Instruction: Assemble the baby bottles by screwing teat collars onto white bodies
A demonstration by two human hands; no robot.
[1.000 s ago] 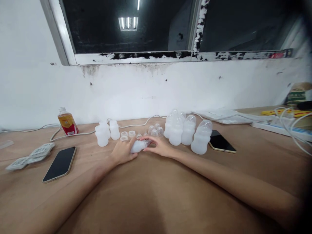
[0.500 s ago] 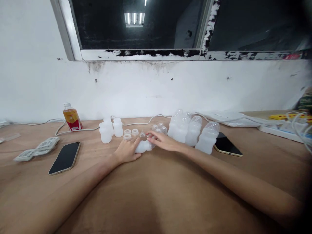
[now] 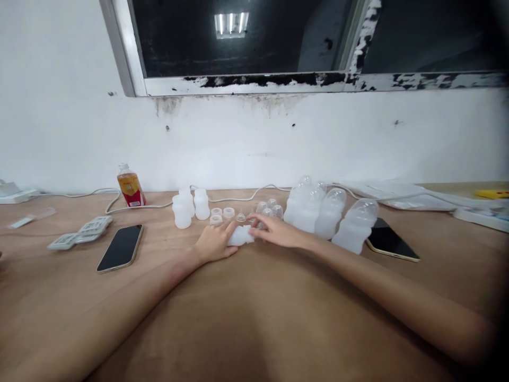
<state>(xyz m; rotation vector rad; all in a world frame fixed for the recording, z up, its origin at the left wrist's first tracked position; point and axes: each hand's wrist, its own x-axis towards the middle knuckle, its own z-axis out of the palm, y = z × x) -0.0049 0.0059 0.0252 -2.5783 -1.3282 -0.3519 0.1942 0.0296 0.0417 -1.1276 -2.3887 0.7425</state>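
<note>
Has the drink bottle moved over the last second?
No. The drink bottle keeps its place just below the window's lower-left corner; both slid right together in the picture, so the camera seems to have turned.

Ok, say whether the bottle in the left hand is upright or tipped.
Tipped: the bottle lies sideways in the left hand, its neck pointing toward the right hand.

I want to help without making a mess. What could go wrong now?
The right arm passes close to the capped bottles, so a bump might topple one. The right hand is near the clear caps and could scatter them. The held bottle is tipped sideways, so it might roll if the left hand loosens.
</note>
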